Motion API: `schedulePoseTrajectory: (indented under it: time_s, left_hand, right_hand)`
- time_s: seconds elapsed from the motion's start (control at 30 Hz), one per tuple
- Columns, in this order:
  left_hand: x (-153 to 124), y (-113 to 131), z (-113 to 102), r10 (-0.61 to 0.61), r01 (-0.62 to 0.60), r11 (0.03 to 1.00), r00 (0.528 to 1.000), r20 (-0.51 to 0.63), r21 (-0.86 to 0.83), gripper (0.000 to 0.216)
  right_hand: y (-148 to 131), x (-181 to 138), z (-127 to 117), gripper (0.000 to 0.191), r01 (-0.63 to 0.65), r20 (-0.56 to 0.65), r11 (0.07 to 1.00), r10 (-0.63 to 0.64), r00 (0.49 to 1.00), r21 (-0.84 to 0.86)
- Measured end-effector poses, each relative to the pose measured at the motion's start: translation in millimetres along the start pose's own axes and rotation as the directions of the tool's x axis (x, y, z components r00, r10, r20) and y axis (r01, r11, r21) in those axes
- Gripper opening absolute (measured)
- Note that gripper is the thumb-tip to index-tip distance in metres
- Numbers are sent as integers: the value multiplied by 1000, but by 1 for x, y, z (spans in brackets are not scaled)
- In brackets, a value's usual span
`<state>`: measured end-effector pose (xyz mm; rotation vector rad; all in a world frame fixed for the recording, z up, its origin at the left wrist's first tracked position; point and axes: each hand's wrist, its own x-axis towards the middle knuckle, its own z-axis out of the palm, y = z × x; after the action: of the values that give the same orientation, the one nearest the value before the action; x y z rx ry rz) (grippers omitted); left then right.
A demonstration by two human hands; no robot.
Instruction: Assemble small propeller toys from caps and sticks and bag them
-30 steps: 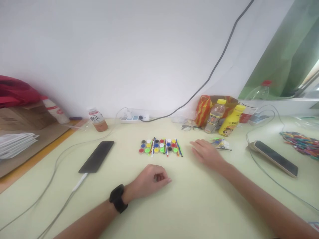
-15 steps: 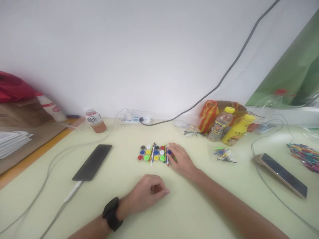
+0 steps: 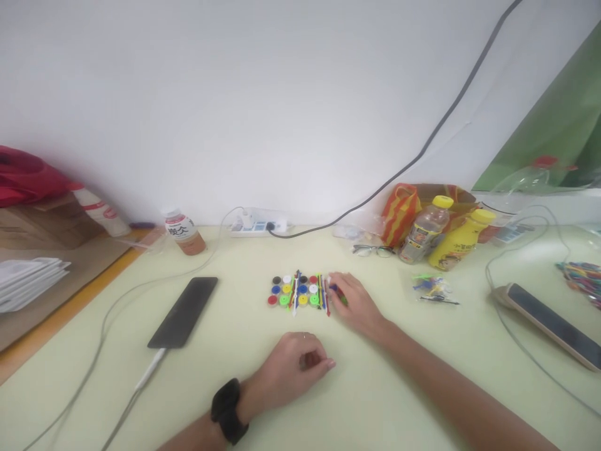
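A block of small coloured discs and thin coloured sticks [image 3: 300,292] lies in rows on the pale green table [image 3: 375,388]. My right hand [image 3: 355,305] rests on the right end of this block, fingers curled over the outermost sticks and discs; whether it grips any I cannot tell. My left hand [image 3: 295,368], a black watch on its wrist, lies in a loose fist on the table just in front of the block, with nothing visible in it.
A black phone [image 3: 183,311] on a white cable lies to the left, another phone [image 3: 551,322] to the right. Bottles [image 3: 441,237], glasses [image 3: 373,250], a small bag of coloured pieces [image 3: 432,288] and a power strip [image 3: 258,223] stand behind. More coloured sticks [image 3: 582,275] lie far right.
My right hand moved left from beside the small bag onto the right end of the disc block. My left hand stayed in a fist. The view shifted slightly.
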<state>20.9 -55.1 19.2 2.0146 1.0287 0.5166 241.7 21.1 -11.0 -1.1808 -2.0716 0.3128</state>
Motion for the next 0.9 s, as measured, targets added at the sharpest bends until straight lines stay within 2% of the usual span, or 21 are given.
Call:
schedulePoseTrajectory:
  time_s: [0.23,0.43,0.57,0.7,0.8,0.9]
  left_hand:
    - [0,-5,1,34,-34,999,999,-8,-3,26]
    - [1,-8,4,56,-59,998,996,-69,-34,30]
    - [3,-7,4,57,-66,996,989,-135,-59,29]
    - [5,-3,1,94,-109,992,973,-210,-63,24]
    - [6,0,0,118,-137,988,967,-227,-69,25]
    - [5,1,0,130,-151,985,968,-215,-83,26]
  right_hand:
    - [8,-8,-10,12,-69,20,998,69,997,8]
    - [11,-39,-28,9,-110,44,989,106,993,95]
    - [-10,-64,-31,11,-128,65,980,119,991,153]
    - [-44,-81,-25,16,-91,123,971,65,990,221]
    - [-68,-85,-21,19,-46,170,968,3,985,247]
    - [-80,-86,-17,21,9,191,970,-56,980,242]
